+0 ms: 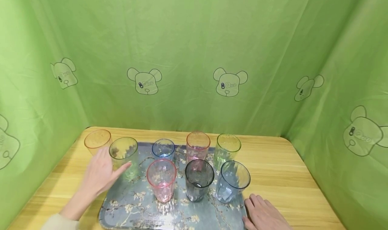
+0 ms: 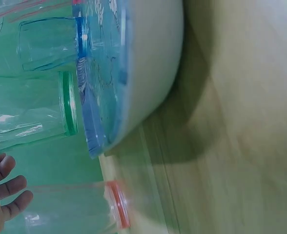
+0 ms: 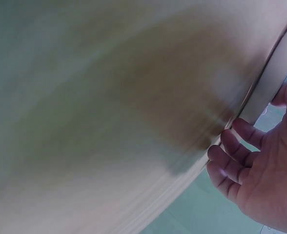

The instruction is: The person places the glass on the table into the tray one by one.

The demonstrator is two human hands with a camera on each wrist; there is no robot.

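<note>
My left hand [image 1: 101, 171] reaches between an orange-rimmed glass [image 1: 97, 139] and a green-rimmed glass [image 1: 131, 171] at the left. Its thumb lies across the front of the green-rimmed glass in the head view. In the left wrist view the spread fingers [image 2: 17, 187] overlap the orange-rimmed glass [image 2: 116, 204], which stands on the wood beside the tray. My right hand [image 1: 265, 213] lies low at the right side of the patterned tray [image 1: 130, 213]. Relaxed fingers [image 3: 248, 134] show right at the tray's side in the right wrist view, with nothing gripped.
On the tray stand a blue-rimmed glass [image 1: 163, 151], a red-rimmed glass [image 1: 198, 144], another green-rimmed glass [image 1: 227, 149], a pink glass [image 1: 161, 181], a black glass [image 1: 198, 181] and a blue-grey glass [image 1: 231, 183]. Green cloth [image 1: 188, 31] walls surround the wooden table [image 1: 288, 183].
</note>
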